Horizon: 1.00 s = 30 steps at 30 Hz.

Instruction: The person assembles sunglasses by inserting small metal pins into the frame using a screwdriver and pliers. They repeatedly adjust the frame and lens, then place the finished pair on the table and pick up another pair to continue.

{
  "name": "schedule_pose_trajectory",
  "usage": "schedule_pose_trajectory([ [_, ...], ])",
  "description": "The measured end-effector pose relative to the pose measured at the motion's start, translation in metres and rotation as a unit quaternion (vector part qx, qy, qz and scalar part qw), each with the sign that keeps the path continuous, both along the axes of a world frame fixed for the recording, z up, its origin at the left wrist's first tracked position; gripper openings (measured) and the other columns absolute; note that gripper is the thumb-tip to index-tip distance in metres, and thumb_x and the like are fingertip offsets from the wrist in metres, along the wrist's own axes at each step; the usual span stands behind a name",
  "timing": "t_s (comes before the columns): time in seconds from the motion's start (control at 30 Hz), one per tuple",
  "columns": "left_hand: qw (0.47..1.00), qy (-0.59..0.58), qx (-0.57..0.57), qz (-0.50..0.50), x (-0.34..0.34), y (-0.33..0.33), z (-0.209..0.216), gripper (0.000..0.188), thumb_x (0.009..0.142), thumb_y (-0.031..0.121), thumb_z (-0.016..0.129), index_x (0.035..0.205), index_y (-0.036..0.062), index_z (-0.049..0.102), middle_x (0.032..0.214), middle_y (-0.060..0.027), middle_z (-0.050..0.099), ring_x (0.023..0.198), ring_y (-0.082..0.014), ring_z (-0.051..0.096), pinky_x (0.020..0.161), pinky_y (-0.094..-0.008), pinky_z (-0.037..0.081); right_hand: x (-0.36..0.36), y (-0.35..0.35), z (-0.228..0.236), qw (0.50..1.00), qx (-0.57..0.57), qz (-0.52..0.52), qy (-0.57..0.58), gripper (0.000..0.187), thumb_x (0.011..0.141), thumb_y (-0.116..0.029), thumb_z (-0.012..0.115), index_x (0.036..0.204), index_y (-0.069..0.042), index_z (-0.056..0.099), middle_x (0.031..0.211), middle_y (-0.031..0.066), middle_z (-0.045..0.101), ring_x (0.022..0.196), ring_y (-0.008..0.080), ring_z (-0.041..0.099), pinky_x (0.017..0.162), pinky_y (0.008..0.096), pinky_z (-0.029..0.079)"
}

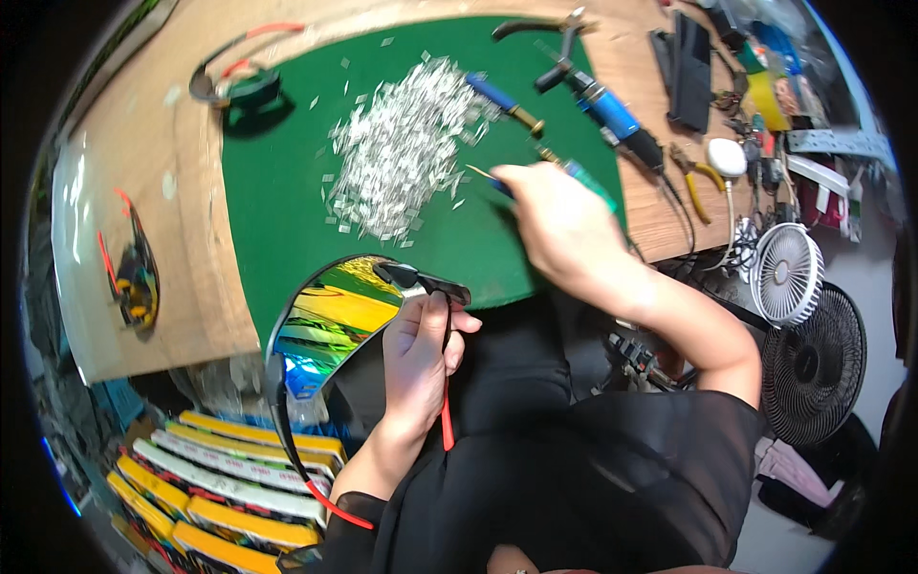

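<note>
In my left hand [421, 354] is a pair of wraparound sunglasses [330, 330] with a large mirrored lens, black frame and red temple tips. The fingers are closed round the frame near one hinge, just off the mat's front edge. My right hand [564, 225] is closed over the green mat [287, 201]; a thin pointed tool [481, 173] with a dark blue part sticks out from its fingers, most of it hidden. Left of that tip lies a heap of small silvery-white flat pieces [397, 148]. A green-handled tool [588, 182] lies right beside my right hand.
More sunglasses lie on the table at the far left [247, 86] and left edge [139, 273]. Beyond my right hand are a blue-handled tool [502, 100], a blue corded tool [612, 115] and yellow-handled pliers [703, 187]. Fans [789, 273] stand at right; yellow-and-white boxes [220, 478] are stacked lower left.
</note>
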State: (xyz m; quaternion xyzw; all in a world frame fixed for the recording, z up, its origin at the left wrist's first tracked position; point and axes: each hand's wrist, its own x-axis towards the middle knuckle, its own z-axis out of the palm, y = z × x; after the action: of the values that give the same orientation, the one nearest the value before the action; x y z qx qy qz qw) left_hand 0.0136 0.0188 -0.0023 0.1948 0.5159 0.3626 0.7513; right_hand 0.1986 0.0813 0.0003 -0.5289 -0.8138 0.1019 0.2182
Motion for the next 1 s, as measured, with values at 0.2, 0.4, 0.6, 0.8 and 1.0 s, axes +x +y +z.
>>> schedule_pose_trajectory([
  [0.2, 0.999, -0.007, 0.018, 0.039, -0.010, 0.008, -0.001, 0.025, 0.093, 0.026, 0.044, 0.090, 0.0019, 0.051, 0.074, -0.0076, 0.060, 0.043, -0.0038, 0.035, 0.039, -0.0174, 0.026, 0.001, 0.037, -0.008, 0.993, 0.121, 0.004, -0.018, 0.020, 0.078, -0.009, 0.052, 0.097, -0.004, 0.053, 0.080, 0.0110, 0.053, 0.076, 0.0263, 0.051, 0.069, 0.0351, 0.044],
  [0.4, 0.999, -0.029, 0.013, 0.004, 0.004, 0.012, -0.005, 0.024, 0.093, 0.026, 0.045, 0.088, 0.0039, 0.052, 0.072, -0.0045, 0.058, 0.044, -0.0036, 0.035, 0.040, -0.0178, 0.025, 0.103, 0.076, -0.021, 0.970, -0.019, -0.195, -0.145, 0.030, 0.082, -0.025, 0.058, 0.098, 0.000, 0.051, 0.087, 0.0164, 0.053, 0.079, 0.0346, 0.053, 0.070, 0.0409, 0.045],
  [0.6, 0.999, 0.008, 0.013, 0.029, -0.008, 0.010, 0.002, 0.029, 0.093, 0.029, 0.045, 0.092, 0.0005, 0.053, 0.073, -0.0065, 0.060, 0.045, -0.0033, 0.035, 0.040, -0.0179, 0.027, 0.105, 0.045, 0.023, 0.991, -0.009, -0.126, 0.044, 0.026, 0.086, -0.014, 0.049, 0.107, 0.001, 0.049, 0.092, 0.0195, 0.058, 0.082, 0.0323, 0.057, 0.071, 0.0356, 0.045],
  [0.8, 0.999, -0.039, 0.015, 0.032, -0.006, 0.003, 0.001, 0.027, 0.093, 0.028, 0.043, 0.086, 0.0038, 0.051, 0.075, -0.0091, 0.061, 0.044, -0.0029, 0.036, 0.039, -0.0162, 0.027, 0.047, -0.040, 0.074, 0.977, -0.186, 0.107, 0.011, 0.040, 0.080, -0.016, 0.053, 0.116, -0.001, 0.047, 0.097, 0.0172, 0.056, 0.082, 0.0308, 0.056, 0.071, 0.0348, 0.046],
  [1.0, 0.999, -0.024, 0.018, 0.033, -0.003, -0.005, 0.009, 0.027, 0.094, 0.027, 0.040, 0.086, 0.0039, 0.051, 0.076, -0.0103, 0.062, 0.042, -0.0030, 0.037, 0.038, -0.0162, 0.028, 0.009, -0.059, 0.046, 0.971, -0.187, 0.131, -0.077, 0.041, 0.078, -0.022, 0.061, 0.112, -0.005, 0.049, 0.074, 0.0092, 0.046, 0.063, 0.0229, 0.052, 0.054, 0.0313, 0.044],
])
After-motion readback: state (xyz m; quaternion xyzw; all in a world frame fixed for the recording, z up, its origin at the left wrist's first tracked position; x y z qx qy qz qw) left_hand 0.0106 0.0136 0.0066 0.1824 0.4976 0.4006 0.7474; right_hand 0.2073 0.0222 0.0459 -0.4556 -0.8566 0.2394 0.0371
